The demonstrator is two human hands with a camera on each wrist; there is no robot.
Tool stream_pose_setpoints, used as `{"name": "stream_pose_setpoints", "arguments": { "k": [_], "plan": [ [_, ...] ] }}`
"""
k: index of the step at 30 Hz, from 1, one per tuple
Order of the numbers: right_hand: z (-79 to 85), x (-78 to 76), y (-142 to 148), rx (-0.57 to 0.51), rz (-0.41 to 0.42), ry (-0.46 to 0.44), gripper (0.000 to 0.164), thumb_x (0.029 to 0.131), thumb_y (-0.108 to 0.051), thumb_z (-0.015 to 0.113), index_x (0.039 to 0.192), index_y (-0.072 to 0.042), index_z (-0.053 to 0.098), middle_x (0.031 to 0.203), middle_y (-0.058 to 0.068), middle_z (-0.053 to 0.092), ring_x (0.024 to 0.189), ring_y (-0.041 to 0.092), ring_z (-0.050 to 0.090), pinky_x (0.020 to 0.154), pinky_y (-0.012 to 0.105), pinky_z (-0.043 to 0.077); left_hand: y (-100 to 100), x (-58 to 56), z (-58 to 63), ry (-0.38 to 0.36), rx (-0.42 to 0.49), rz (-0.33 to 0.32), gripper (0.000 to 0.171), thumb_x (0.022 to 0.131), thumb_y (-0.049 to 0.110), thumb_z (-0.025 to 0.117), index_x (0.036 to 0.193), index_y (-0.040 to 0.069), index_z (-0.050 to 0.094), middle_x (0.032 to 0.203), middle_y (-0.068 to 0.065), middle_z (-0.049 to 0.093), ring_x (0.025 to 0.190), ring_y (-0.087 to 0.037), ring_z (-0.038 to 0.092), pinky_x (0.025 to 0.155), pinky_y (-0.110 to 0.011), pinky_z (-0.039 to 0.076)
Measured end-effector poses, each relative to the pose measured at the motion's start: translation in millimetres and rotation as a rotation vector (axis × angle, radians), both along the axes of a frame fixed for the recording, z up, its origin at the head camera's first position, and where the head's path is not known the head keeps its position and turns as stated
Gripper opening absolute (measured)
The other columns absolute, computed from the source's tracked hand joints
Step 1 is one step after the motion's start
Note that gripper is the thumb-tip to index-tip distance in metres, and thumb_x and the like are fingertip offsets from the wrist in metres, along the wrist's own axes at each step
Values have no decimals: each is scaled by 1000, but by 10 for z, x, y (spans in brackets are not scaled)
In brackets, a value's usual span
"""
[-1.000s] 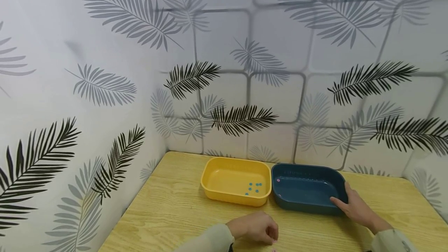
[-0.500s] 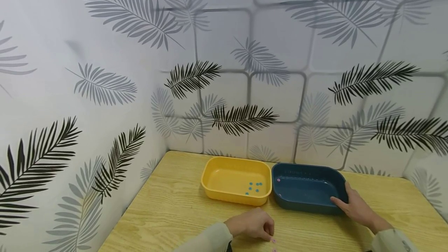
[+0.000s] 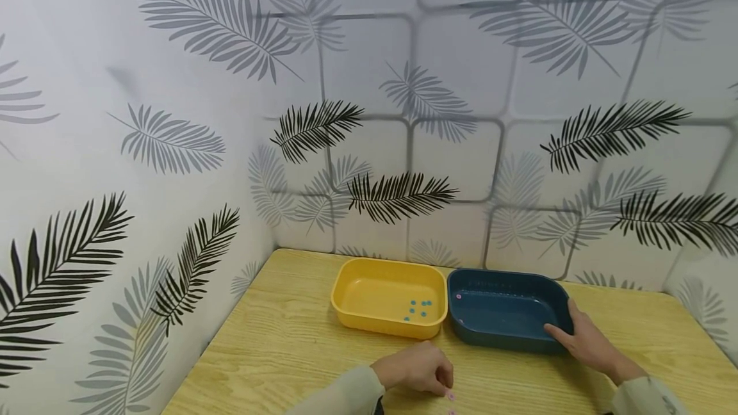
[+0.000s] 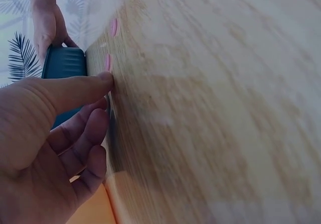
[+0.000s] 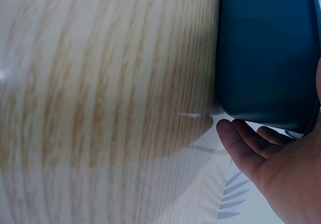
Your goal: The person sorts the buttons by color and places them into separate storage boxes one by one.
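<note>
My left hand (image 3: 416,369) is low over the table in front of the trays, its fingers loosely bent. Its fingertips touch the wood beside a small pink button (image 3: 451,396). Another pink button (image 4: 114,27) lies just past it. Whether anything sits under the fingertips is hidden. On the right, my right hand (image 3: 592,346) holds the end wall of a dark blue tray (image 3: 507,340), thumb over the rim and fingers outside. A pink button (image 3: 458,296) rests in that tray at its left side. Several blue buttons (image 3: 412,310) lie in the yellow tray (image 3: 375,324).
The two trays stand side by side on the wooden table (image 3: 277,325), near the back wall (image 3: 369,235) with its leaf pattern. Another patterned wall (image 3: 190,197) rises along the table's left edge.
My left hand has shifted slightly left, so the pink button by its fingertips shows more fully. The right hand and both trays have stayed in place.
</note>
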State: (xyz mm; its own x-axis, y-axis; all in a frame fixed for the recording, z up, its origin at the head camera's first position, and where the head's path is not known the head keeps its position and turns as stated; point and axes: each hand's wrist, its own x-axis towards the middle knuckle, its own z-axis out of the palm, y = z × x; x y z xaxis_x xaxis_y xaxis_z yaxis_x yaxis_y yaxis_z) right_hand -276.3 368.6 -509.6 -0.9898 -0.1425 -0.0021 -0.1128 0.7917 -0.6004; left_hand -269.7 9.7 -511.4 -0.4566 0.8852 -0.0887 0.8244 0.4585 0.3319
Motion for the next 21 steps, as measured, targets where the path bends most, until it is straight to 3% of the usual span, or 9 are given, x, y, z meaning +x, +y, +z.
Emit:
{"name": "stream_pose_setpoints", "arguments": {
  "k": [10,21],
  "plan": [
    [13,-5,-6,14,-6,3,99,95,-42,54,136,24,-8,134,53,5,121,66,14,94,70,22,33,-10,-1,4,-20,-3,5,84,16,73,81,20,72,69,19,57,62,11,47,58,-5,37],
    [5,-3,-6,13,-8,-5,99,96,-42,53,136,24,-8,134,53,5,121,66,13,94,70,21,12,-17,-11,-11,16,35,14,81,12,73,72,19,65,64,18,51,57,7,44,55,-7,36]
  ]
}}
